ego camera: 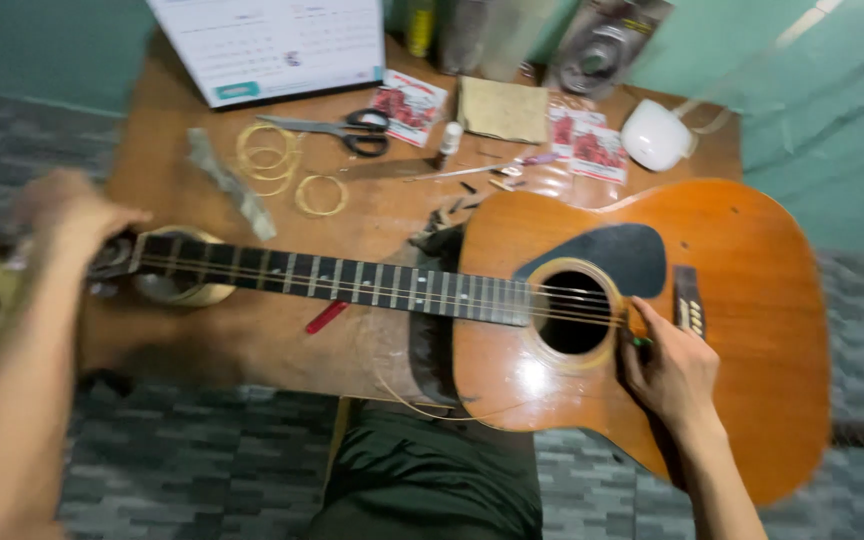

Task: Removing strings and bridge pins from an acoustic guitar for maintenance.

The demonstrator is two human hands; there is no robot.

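While the acoustic guitar (652,330) lies across our lap and the wooden table (372,215), our right hand (670,372) rests on its body beside the sound hole (574,312), fingertips pinching something small and green near the bridge (689,312). We judge it best to keep that pinch firm and low, so the small piece does not slip while the strings (372,288) run taut along the neck (322,280). Our left hand (67,215) is blurred at the headstock end; we cannot tell whether its fingers are closed on a tuner or only touching. Steadying it there would help. Farther off on the table lie coiled strings (270,160), black-handled scissors (337,130), red packets (407,105), a white round object (655,135) and a calendar (272,45).
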